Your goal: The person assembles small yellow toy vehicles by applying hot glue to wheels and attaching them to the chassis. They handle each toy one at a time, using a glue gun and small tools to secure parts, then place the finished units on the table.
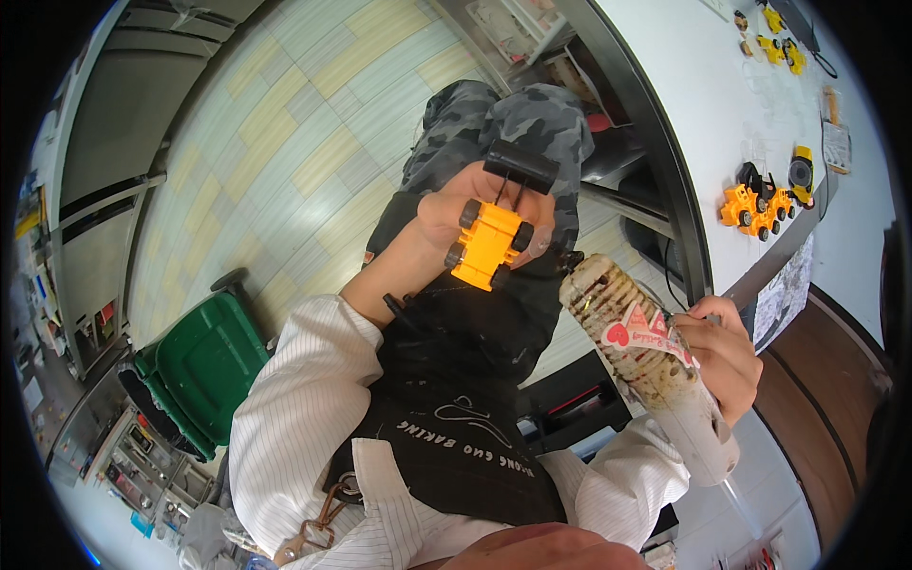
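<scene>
My left hand point(446, 204) grips a small yellow toy construction vehicle point(487, 244) over my lap. Its black wheels show, and two thin dark rods join it to a wide black piece point(521, 167) at the far end. Wrapped round a hot glue gun point(627, 328) is my right hand point(722, 356), its fingers partly hidden behind the body. The gun is white, stained brown along its ribbed front, with a pink and white sticker. Its dark nozzle tip points toward the toy, a short way to its right, apart from it. A translucent stick protrudes from its rear.
On the right, a white table point(693, 123) with a dark edge carries several yellow toy vehicles point(757, 204) and loose toy parts at its far end. A green bin point(204, 366) stands on the tiled floor point(275, 161) at left, near metal cabinets point(123, 114).
</scene>
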### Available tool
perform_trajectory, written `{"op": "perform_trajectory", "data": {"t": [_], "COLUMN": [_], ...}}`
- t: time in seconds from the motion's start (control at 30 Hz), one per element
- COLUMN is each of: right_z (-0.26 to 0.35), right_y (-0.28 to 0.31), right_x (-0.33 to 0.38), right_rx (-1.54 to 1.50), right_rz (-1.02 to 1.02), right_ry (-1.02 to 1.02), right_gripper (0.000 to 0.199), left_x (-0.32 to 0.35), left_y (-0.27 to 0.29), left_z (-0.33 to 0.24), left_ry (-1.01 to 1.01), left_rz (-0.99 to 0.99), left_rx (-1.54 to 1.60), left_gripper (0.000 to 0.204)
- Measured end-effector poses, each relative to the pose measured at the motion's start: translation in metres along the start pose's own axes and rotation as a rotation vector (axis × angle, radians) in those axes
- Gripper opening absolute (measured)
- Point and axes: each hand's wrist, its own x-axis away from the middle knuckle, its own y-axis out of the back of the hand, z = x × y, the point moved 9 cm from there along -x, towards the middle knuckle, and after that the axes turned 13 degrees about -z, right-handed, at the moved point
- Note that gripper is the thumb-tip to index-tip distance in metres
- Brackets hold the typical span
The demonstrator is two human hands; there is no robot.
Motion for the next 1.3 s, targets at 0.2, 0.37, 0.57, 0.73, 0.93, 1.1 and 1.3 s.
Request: {"op": "perform_trajectory", "data": {"t": [0.2, 0.37, 0.57, 0.73, 0.93, 1.1, 1.3], "right_z": [-0.007, -0.019, -0.033, -0.032, -0.035, -0.038, -0.048], "right_y": [0.020, 0.057, 0.067, 0.053, 0.046, 0.040, 0.036], "right_x": [0.018, 0.052, 0.076, 0.066, 0.066, 0.064, 0.068], "right_rx": [0.010, -0.059, -0.286, -0.316, -0.328, -0.337, -0.379], "right_rz": [-0.132, -0.326, -0.474, -0.365, -0.330, -0.285, -0.251], "right_ry": [-0.016, -0.079, -0.038, -0.099, -0.102, -0.099, -0.141], "right_gripper": [0.035, 0.046, 0.051, 0.036, 0.039, 0.040, 0.045], "left_x": [0.007, -0.004, -0.010, -0.015, -0.016, -0.021, -0.019], "left_y": [0.013, 0.015, -0.009, -0.023, -0.033, -0.038, -0.033], "left_z": [0.002, 0.003, 0.002, 0.001, 0.004, 0.006, 0.004], "left_ry": [0.014, 0.024, -0.025, -0.041, -0.032, -0.043, -0.028], "left_rz": [-0.082, -0.009, 0.019, -0.098, -0.103, -0.072, -0.081], "left_rx": [-0.057, -0.194, -0.485, -0.623, -0.622, -0.636, -0.649], "left_gripper": [0.069, 0.069, 0.054, 0.033, 0.027, 0.026, 0.028]}}
